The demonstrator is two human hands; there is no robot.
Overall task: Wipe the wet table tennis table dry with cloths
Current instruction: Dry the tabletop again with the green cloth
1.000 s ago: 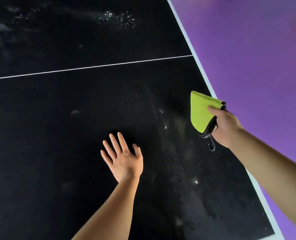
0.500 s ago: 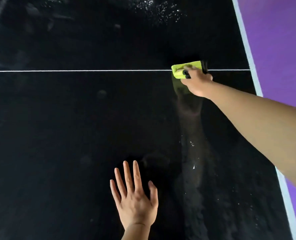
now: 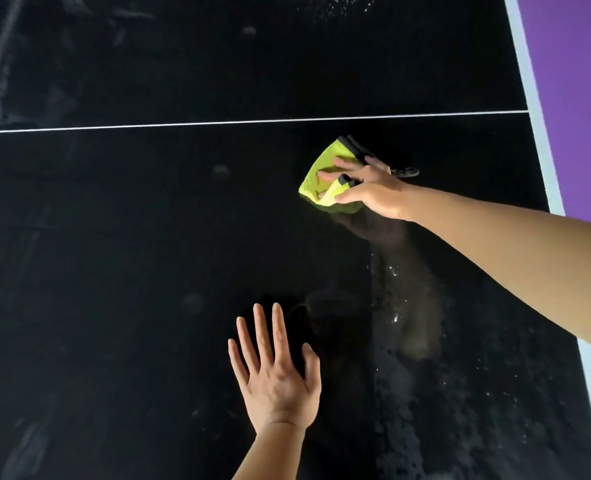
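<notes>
Your right hand (image 3: 366, 190) pressed the yellow-green microfibre cloth (image 3: 323, 183) with spread fingers, thumb pinching a fold, having dragged it back off the white centre line (image 3: 218, 123) toward you. Your left hand (image 3: 276, 372) stayed flat and empty on the glossy black table tennis table (image 3: 114, 237). Beaded water droplets (image 3: 394, 320) remained nearer you, so that strip probably needed more passes
</notes>
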